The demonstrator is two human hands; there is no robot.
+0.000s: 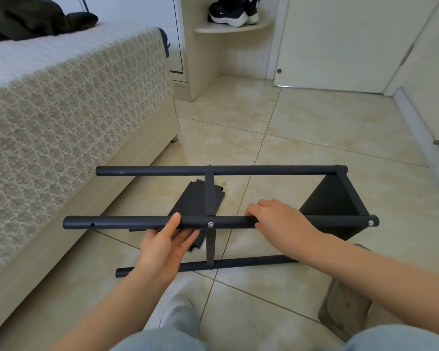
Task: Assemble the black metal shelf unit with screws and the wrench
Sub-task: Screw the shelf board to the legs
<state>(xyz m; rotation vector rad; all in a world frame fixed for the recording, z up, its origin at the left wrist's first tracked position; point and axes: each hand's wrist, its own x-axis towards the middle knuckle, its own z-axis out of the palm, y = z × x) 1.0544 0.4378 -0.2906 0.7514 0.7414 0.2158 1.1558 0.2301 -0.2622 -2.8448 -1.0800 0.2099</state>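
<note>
Steadying the shelf unit on its side on the floor: left hand open under the near pole, right hand curled over it. Two shelves screwed on; empty hole, loose panel left.

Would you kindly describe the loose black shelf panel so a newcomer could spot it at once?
Start at the black frame lying on its side on the tiled floor beside the bed. Beneath its tubes lies a flat black panel. Unlike the triangular shelf fixed at the right end, it lies unattached.
</note>
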